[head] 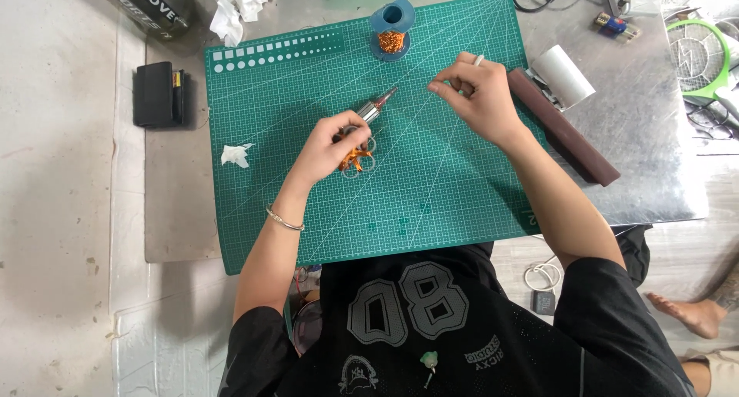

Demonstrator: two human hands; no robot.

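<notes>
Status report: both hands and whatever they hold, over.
Left hand gripping metal rotor shaft with copper wire. Right hand pinched shut, wire too fine to confirm. Green mat beneath.

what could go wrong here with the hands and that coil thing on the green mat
1. The left hand grips a metal rotor shaft with loose copper wire loops spilling beneath it; those loops could tangle or kink.
2. The right hand pinches something too fine to see, perhaps a wire strand, which might snap if pulled hard.
3. The blue wire spool stands near the cutting mat's far edge and might tip if tugged.
</notes>
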